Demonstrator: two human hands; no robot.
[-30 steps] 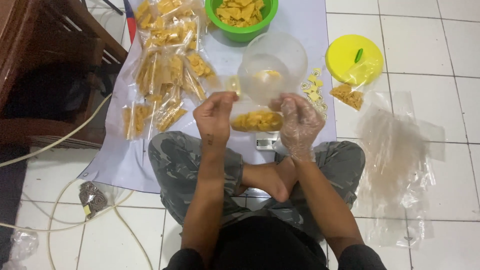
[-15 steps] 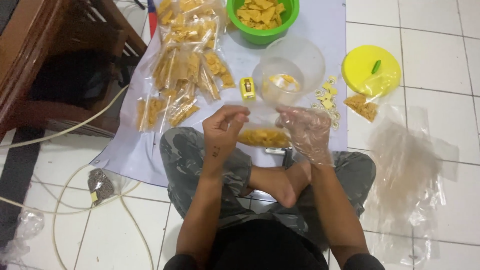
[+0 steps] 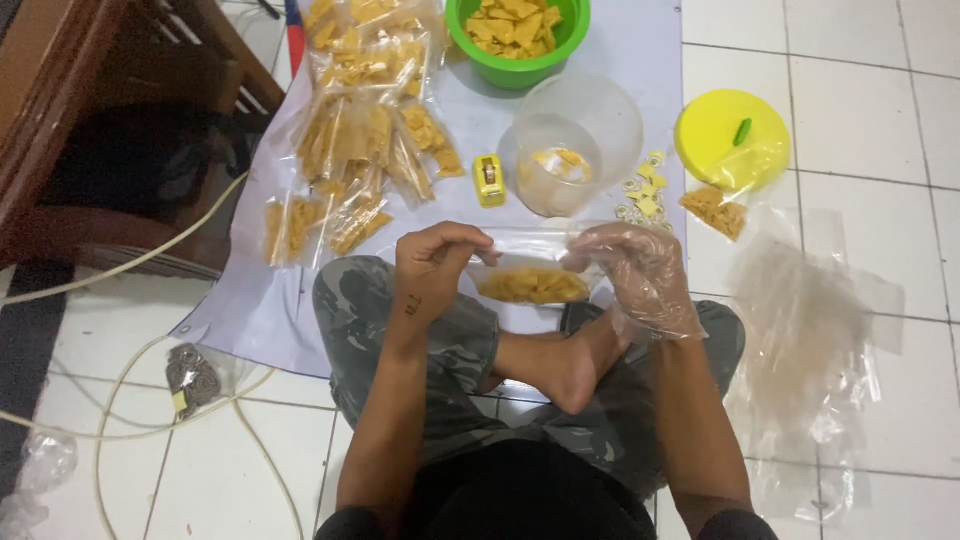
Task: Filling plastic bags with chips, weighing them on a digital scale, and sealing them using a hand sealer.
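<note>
Pinching the top edge of a clear plastic bag [image 3: 530, 268] from both ends, the person holds it stretched level over their crossed legs: the bare left hand [image 3: 432, 268] has its fingers clamped together on the bag's left corner, and the right hand [image 3: 640, 275], inside a thin clear glove, has its fingers closed on the right corner. Yellow chips [image 3: 533, 287] lie in a heap along the bag's lower part. Just beyond the bag, on a pale sheet [image 3: 250, 310] spread over the tiled floor, stands a clear plastic tub [image 3: 572, 140] with a few chips inside, a small yellow tool [image 3: 489, 180] beside it. Farther off sits a green bowl [image 3: 518, 62] of chips, with filled packets [image 3: 365, 130] piled to its left. A yellow lid [image 3: 732, 135] rests on the tiles to the right, near a stack of empty bags [image 3: 800, 330].
</note>
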